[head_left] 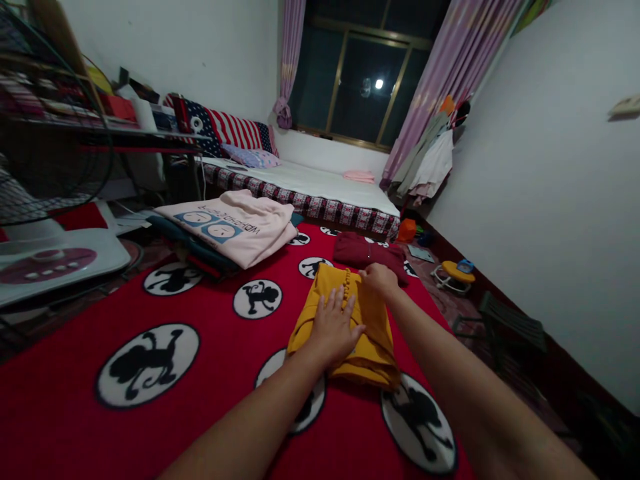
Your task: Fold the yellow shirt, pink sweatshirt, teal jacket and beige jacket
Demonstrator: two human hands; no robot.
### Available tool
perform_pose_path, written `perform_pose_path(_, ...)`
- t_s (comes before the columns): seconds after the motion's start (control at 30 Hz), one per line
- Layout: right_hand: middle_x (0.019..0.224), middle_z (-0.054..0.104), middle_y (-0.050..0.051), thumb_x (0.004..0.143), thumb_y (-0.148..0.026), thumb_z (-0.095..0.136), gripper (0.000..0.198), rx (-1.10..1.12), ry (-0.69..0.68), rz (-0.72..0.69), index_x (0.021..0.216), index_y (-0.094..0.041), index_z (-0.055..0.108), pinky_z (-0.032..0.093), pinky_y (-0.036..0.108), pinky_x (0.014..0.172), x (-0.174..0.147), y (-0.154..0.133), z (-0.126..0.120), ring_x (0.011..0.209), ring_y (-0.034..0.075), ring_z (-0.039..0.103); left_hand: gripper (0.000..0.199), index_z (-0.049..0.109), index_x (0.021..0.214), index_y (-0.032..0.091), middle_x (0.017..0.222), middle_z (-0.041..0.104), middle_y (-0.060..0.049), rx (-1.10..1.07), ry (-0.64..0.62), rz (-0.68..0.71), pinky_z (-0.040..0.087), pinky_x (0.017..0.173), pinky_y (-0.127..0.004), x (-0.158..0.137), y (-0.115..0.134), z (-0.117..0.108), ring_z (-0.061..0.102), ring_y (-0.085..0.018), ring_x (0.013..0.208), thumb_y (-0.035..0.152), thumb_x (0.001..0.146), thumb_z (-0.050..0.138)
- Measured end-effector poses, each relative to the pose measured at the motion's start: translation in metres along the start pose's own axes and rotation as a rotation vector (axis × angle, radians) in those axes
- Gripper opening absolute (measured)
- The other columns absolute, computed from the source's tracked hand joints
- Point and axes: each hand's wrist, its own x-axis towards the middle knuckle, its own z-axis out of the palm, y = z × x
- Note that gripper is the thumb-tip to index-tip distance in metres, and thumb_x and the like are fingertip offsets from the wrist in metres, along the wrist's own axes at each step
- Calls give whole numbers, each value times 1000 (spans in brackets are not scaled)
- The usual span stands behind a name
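Note:
A folded mustard-yellow garment [370,320] with a ruffled trim lies in front of me on a red blanket [215,373] printed with black figures in white circles. My left hand [336,330] rests flat on it, fingers spread. At its far right corner, my right hand [381,277] is closed, with the fingers curled on the cloth's edge; the fingertips are partly hidden. Just beyond lies a folded maroon garment [367,251]. To the left sits a stack of folded clothes, topped by a pale pink printed garment [250,230].
A white fan [55,253] and a cluttered desk [150,133] stand on the left. Across the back is a second bed [320,177] with pillows. On the right floor are a yellow-topped stool [456,271] and a dark folding chair [510,320]. Clothes [433,163] hang by the curtain.

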Motion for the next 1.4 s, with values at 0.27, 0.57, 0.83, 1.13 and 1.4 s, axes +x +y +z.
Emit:
perform_pose_path(0.27,114,67,12,77,-45,66,39,-17,-42,-183,106,-19,69,42,34,88,35,-79,9,105,27,61,72,28,149,16,158,11,-14,-55,17,38,15,114,-58,0,-4,2,12,-36,144,56,90,38)
perform_pose_path(0.57,94,73,1,75,-41,71,26,84,-133,-171,95,-24,71,39,21,60,65,-73,26,82,15,65,72,25,150,13,157,12,-18,-102,-21,5,11,115,-55,-3,1,-9,12,-36,144,53,92,35)
perform_pose_path(0.83,110,68,8,89,-50,52,39,139,51,-174,110,-20,65,41,24,75,21,-43,33,99,19,62,66,37,145,20,156,21,-13,-110,48,-5,11,116,-52,-4,-2,0,17,-30,144,52,88,44)
perform_pose_path(1.13,108,64,9,95,-49,39,41,81,127,-87,105,-20,67,41,27,84,31,-10,31,100,20,60,65,41,143,23,156,24,-12,-163,47,-14,12,117,-51,-6,0,-5,18,-29,144,57,87,45)
perform_pose_path(1.4,130,52,20,88,-41,54,52,12,185,247,130,-11,49,42,38,95,82,47,23,123,31,48,67,40,143,24,156,24,-11,-190,47,-26,10,117,-51,-6,0,-5,16,-28,144,59,87,45)
